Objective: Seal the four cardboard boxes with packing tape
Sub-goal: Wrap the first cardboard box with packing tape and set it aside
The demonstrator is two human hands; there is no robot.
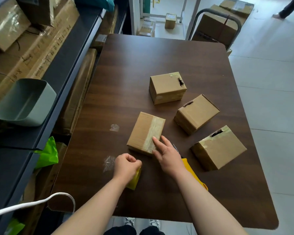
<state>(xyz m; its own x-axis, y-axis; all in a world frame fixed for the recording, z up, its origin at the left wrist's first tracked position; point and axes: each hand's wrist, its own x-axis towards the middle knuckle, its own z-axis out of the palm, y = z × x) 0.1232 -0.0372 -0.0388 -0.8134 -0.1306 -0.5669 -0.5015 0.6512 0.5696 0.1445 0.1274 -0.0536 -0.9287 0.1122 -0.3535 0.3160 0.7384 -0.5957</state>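
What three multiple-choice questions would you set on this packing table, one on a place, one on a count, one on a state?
1. Where do the right hand's fingers touch?
A. the nearest box
B. the farthest box
C. a grey bin

2. How many cardboard boxes are on the table?
A. two
B. three
C. four

3. How is the left hand?
A. flat on the table
B. curled round a yellow object
C. lifting a box

Answers: A, its fingertips lie on that box's taped strip; C, four sit on the dark top; B, its fingers are closed, with the yellow object showing beneath.
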